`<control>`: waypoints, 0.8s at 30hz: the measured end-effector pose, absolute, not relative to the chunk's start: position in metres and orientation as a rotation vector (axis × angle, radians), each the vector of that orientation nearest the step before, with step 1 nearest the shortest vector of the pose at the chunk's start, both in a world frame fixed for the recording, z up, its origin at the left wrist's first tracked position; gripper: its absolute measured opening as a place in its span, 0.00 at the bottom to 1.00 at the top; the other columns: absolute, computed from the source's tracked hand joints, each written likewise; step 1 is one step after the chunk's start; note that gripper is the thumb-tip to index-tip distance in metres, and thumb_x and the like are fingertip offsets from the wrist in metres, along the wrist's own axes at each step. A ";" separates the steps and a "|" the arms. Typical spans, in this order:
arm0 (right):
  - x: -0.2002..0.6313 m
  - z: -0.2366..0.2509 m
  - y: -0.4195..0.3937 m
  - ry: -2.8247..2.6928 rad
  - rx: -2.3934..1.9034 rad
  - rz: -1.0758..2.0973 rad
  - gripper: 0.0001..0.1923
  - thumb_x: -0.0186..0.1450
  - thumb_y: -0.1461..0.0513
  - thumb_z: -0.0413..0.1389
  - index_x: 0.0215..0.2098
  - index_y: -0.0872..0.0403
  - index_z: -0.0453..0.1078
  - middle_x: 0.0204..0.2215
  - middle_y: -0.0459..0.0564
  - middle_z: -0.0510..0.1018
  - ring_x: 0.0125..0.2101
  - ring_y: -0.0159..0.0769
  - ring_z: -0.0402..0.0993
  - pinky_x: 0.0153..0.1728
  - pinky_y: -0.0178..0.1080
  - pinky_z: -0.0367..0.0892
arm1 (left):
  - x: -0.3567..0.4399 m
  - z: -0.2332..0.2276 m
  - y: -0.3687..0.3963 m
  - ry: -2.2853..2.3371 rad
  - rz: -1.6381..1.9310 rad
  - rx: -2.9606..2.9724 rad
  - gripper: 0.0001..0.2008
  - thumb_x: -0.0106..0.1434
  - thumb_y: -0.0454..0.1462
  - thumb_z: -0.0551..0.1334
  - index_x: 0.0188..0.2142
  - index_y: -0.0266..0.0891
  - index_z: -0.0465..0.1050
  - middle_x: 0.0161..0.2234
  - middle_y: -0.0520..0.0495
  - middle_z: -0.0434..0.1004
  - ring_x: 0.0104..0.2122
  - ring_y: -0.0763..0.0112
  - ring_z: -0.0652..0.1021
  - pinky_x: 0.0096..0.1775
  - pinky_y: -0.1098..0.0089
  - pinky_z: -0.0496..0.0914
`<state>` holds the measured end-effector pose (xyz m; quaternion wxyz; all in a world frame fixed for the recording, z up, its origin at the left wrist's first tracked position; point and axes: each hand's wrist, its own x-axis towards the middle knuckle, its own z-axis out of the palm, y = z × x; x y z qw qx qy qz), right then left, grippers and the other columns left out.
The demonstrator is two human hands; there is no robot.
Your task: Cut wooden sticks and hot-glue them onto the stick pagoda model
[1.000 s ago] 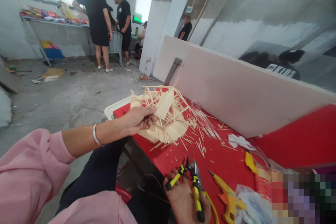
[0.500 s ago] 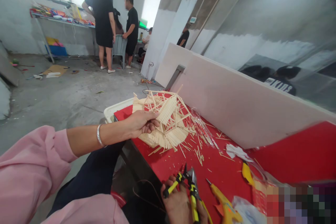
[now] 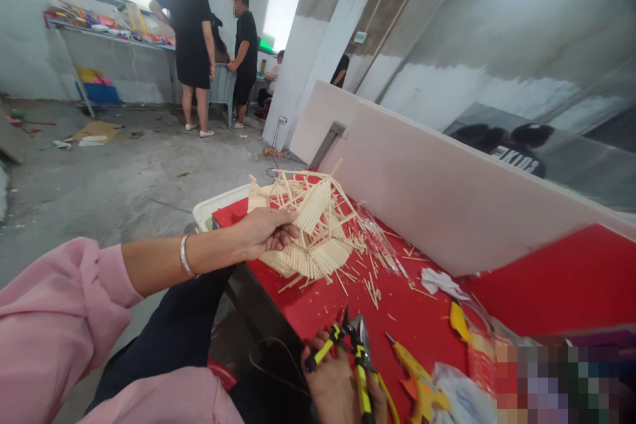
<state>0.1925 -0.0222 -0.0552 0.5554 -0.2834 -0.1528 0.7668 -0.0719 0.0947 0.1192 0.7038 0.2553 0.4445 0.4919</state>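
Left hand [image 3: 263, 233] gripped stick model [image 3: 311, 225]; right hand [image 3: 342, 381], nearer me than model, clutched cutters [image 3: 355, 354]. I read no labels.

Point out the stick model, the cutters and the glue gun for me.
stick model [image 3: 318, 228]: head view, slanted panel of sticks.
cutters [image 3: 360, 361]: head view, yellow-and-black handle near the pivot.
glue gun [image 3: 417, 381]: head view, yellow body.

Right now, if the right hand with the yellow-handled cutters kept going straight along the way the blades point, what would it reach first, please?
Probably the loose pale wooden stick offcuts scattered on the red tabletop. The right hand aims the yellow-and-black cutters up the table; beyond lies the stick-built model, though depth is unclear.
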 end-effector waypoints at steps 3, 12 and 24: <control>0.192 -0.056 -0.022 -0.365 -0.664 1.812 0.32 0.44 0.55 0.66 0.48 0.45 0.69 0.47 0.48 0.75 0.47 0.40 0.70 0.54 0.52 0.64 | -0.071 0.120 0.095 0.991 1.092 0.568 0.14 0.66 0.33 0.59 0.24 0.30 0.72 0.20 0.46 0.75 0.13 0.82 0.67 0.16 0.78 0.60; 0.190 -0.052 -0.022 -0.325 -0.661 1.817 0.32 0.44 0.55 0.66 0.48 0.46 0.69 0.46 0.49 0.74 0.47 0.40 0.70 0.54 0.52 0.64 | -0.075 0.116 0.088 0.962 1.099 0.579 0.14 0.66 0.34 0.59 0.24 0.31 0.72 0.21 0.46 0.76 0.13 0.82 0.69 0.15 0.79 0.62; 0.183 -0.044 -0.022 -0.180 -0.625 1.842 0.28 0.50 0.44 0.61 0.45 0.48 0.71 0.44 0.51 0.75 0.45 0.42 0.72 0.52 0.54 0.65 | -0.082 0.117 0.060 1.068 1.242 0.736 0.10 0.63 0.37 0.61 0.28 0.33 0.73 0.21 0.50 0.73 0.14 0.81 0.68 0.16 0.79 0.63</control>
